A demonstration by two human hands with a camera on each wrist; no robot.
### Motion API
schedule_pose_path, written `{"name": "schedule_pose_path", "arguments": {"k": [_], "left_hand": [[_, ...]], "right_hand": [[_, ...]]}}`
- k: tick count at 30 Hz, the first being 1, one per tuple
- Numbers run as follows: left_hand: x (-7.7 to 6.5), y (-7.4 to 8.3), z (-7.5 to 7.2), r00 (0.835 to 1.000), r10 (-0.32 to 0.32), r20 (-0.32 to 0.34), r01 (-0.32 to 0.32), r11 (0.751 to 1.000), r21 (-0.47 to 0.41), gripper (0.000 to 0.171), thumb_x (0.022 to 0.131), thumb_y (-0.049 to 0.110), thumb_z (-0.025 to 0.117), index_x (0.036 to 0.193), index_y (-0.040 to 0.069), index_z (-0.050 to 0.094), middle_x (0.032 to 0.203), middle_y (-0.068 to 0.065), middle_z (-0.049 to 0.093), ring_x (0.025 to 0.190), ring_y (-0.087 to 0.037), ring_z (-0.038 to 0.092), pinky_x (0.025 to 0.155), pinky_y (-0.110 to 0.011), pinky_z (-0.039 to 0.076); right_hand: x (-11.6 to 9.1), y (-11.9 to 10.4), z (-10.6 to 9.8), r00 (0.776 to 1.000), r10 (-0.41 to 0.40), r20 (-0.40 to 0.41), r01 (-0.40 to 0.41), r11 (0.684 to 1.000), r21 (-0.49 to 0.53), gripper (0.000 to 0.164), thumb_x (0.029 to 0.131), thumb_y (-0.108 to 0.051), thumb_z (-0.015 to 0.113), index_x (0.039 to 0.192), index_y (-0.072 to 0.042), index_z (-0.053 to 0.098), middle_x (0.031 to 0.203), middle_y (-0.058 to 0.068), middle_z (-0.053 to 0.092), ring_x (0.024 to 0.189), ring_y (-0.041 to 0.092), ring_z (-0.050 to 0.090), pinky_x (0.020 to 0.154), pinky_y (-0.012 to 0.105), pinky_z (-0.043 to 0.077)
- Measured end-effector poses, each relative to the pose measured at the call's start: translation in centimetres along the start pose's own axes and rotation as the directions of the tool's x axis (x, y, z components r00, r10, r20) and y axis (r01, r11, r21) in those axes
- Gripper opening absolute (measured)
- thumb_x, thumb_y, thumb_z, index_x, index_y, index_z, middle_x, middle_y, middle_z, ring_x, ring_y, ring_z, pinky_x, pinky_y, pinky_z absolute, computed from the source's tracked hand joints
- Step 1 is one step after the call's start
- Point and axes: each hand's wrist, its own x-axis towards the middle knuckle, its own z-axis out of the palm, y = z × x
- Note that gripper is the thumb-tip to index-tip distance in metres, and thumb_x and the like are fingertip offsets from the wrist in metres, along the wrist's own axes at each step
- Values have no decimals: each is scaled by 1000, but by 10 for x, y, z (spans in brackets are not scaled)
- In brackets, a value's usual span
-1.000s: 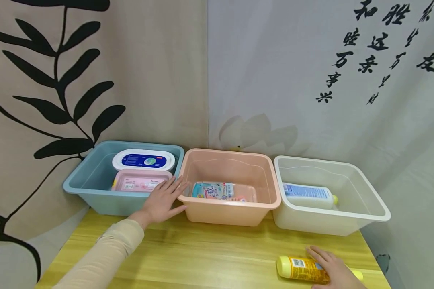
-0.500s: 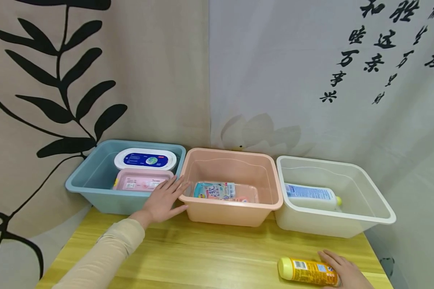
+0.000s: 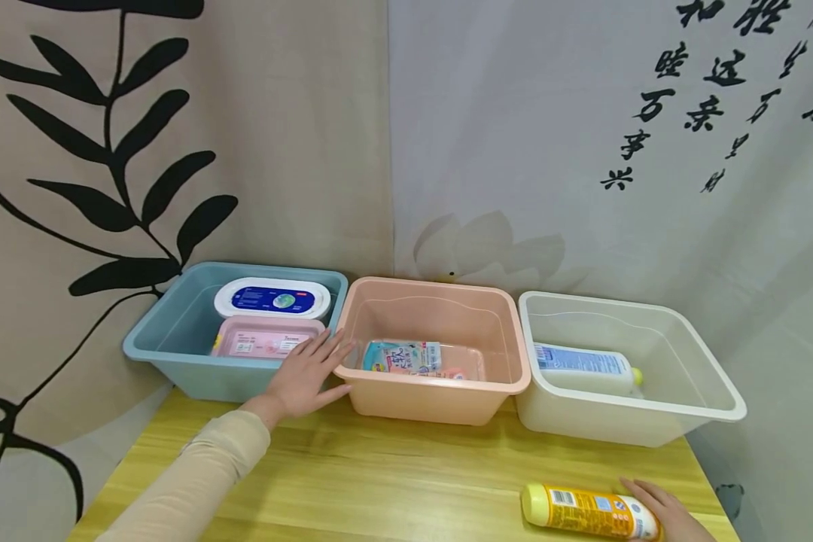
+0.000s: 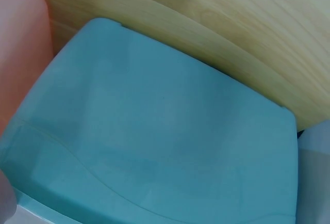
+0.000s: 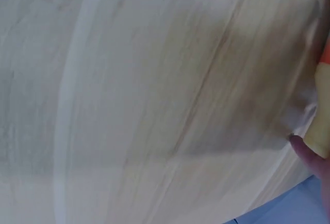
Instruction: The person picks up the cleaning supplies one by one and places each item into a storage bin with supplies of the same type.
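My left hand [image 3: 309, 374] lies with spread, fairly straight fingers where the blue bin [image 3: 176, 360] and the peach bin [image 3: 427, 403] meet, near their front rims. It holds nothing. A yellow bottle [image 3: 583, 510] with printed labels lies on its side at the front right of the table. My right hand [image 3: 671, 512] holds this bottle's right end, fingers over the top; the palm is hidden. In the right wrist view the thumb [image 5: 308, 154] touches the bottle's pale yellow end [image 5: 320, 115].
A white oval tub [image 3: 272, 299] and a pink pack [image 3: 267, 337] sit in the blue bin. The peach bin contains a blue packet [image 3: 402, 357]. In the white bin [image 3: 623, 421] lies a white bottle [image 3: 583, 369] with a blue label. Behind the wooden table [image 3: 393, 482] hangs printed cloth.
My right hand has slid rightward along the yellow bottle to its end, uncovering more of the label. The bottle stays nearly in place, as does my left hand. The view has shifted slightly.
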Motion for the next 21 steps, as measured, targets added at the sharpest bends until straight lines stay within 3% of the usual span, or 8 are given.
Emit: {"name": "schedule_pose_path", "arguments": {"k": [3,7,12,21], "left_hand": [[0,0,0,1000,-3,-1,3,1000,-2,71,90,55,48,148,19,29,153,-10,29,142,-34,24,113,-51,24],[0,0,0,1000,-12,1,12,1000,-2,71,90,55,49,148,19,29,154,-10,29,142,-34,24,113,-52,24],[0,0,0,1000,-9,1,9,1000,-3,71,90,54,49,148,18,29,154,-10,28,141,-34,25,113,-52,24],[1,1,0,1000,-4,1,4,1000,10,70,90,54,49,147,18,31,153,-11,29,141,-34,25,114,-51,24]], "right_hand": [[2,2,-1,1000,6,24,-7,1000,24,68,79,-37,71,128,4,47,122,31,51,101,44,55,70,53,48],[5,1,-4,996,34,77,-37,999,33,61,84,-36,67,125,5,50,118,24,55,94,18,56,71,35,49],[4,0,-4,994,45,99,-55,993,104,57,84,-34,67,123,4,51,114,18,57,84,-8,44,67,17,43],[2,-7,-3,997,3,71,-17,980,197,53,85,-30,68,120,5,51,110,14,59,83,-11,44,64,17,43]]}}
